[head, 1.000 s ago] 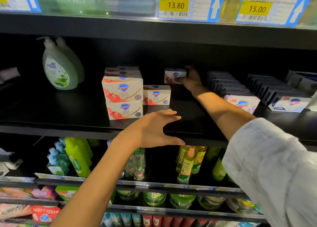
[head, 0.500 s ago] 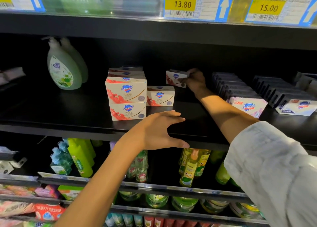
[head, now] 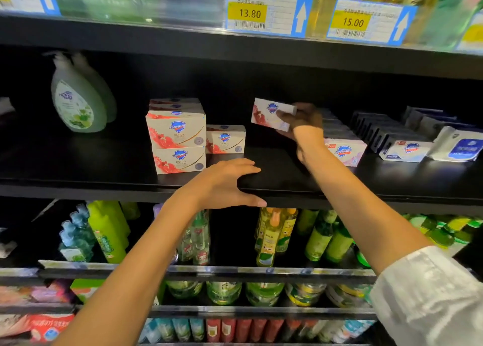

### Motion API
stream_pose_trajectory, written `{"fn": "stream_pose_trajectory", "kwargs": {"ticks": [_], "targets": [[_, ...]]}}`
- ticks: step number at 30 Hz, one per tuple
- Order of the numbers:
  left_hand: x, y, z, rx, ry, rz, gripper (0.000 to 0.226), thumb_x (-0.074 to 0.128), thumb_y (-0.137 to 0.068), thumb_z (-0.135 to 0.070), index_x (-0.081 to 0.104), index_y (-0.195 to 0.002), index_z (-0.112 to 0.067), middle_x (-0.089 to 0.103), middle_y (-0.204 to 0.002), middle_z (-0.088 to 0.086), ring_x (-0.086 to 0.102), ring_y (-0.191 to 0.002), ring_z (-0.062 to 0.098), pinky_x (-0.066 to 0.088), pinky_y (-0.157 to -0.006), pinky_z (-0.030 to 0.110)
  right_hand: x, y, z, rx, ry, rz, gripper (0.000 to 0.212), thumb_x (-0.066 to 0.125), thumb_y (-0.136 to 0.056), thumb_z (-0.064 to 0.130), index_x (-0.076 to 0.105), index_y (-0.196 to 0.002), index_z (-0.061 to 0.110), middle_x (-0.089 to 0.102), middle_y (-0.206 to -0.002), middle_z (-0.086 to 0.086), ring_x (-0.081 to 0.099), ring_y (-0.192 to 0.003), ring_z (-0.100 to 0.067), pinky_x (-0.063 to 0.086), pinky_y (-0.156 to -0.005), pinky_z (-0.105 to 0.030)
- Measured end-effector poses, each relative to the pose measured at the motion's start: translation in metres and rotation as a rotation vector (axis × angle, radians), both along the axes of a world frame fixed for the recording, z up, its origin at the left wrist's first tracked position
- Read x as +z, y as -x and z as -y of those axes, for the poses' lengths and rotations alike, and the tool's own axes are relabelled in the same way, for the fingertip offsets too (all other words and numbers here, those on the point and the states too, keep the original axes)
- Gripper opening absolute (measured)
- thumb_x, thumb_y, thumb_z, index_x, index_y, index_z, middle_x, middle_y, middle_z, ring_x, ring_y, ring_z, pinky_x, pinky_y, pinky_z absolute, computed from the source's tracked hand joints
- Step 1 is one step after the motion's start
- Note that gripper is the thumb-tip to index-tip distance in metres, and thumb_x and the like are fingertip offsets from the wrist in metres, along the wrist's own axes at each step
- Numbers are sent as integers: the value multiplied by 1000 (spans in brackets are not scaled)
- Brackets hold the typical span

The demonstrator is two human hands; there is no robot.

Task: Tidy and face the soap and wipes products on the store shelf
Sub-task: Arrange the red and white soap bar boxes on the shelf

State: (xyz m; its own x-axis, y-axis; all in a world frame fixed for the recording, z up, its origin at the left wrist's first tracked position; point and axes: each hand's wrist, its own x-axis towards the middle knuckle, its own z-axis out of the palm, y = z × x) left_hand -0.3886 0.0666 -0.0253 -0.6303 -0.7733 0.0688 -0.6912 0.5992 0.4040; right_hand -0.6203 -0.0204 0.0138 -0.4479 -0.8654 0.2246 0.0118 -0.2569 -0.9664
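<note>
Your right hand (head: 300, 120) has its grip clamped on a soap box (head: 266, 113), thumb across the front face and fingers behind, holding it tilted and clear of the black shelf (head: 78, 168). Left of that grip and lower, a single soap box (head: 226, 139) stands beside a stack of soap boxes (head: 177, 141). Your left hand (head: 222, 183) rests on the shelf's front edge, fingers spread and holding nothing, below the lifted box.
</note>
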Motion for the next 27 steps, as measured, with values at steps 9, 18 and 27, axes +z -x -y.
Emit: {"fn": "stream_pose_trajectory", "kwargs": {"ticks": [9,18,27], "targets": [[13,4,-10,106,-114,-374,61,43,-102,-62,53,-152,-28,54,-153,-7,48,-139,11,35,-111,29,-12,7,-92,267,39,240,19,73,-96,11,63,-111,13,76,-115,-10,76,-107,-24,63,-88,-44],[14,10,7,221,-452,-938,51,64,-99,-51,59,-142,-23,69,-133,5,69,-120,23,54,-107,49,-18,5,-104,369,-79,133,37,75,-96,13,62,-128,2,76,-118,-15,75,-111,-29,62,-92,-49],[19,27,9,192,-750,-1252,50,67,-100,-38,57,-137,-7,72,-127,16,72,-116,30,58,-99,56,-22,3,-106,420,-89,4,41,77,-93,10,60,-130,4,75,-120,-16,74,-113,-31,61,-94,-52]]}}
